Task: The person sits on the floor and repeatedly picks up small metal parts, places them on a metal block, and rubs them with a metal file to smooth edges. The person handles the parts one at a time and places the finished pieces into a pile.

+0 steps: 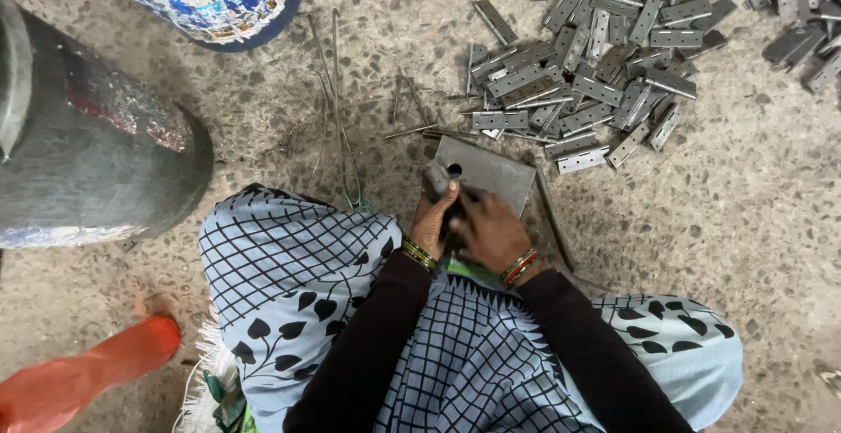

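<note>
The left hand (434, 223) gripped a small grey metal part (435, 179) at the near left corner of the flat steel block (491, 170). The right hand (491, 231) lay beside it, fingers curled on the same part. A pile of hinges (596, 74) lay farther right on the floor.

Speckled grey stone floor (745, 214), a dark drum (96, 152) at left, flat daylight throughout.

Grey metal hinges (604, 65) piled beyond grey steel plate (486, 170); pale-blue black-checked, leaf-print cloth (289, 275) below plate; black sleeves (377, 337); speckled beige floor (753, 214).
</note>
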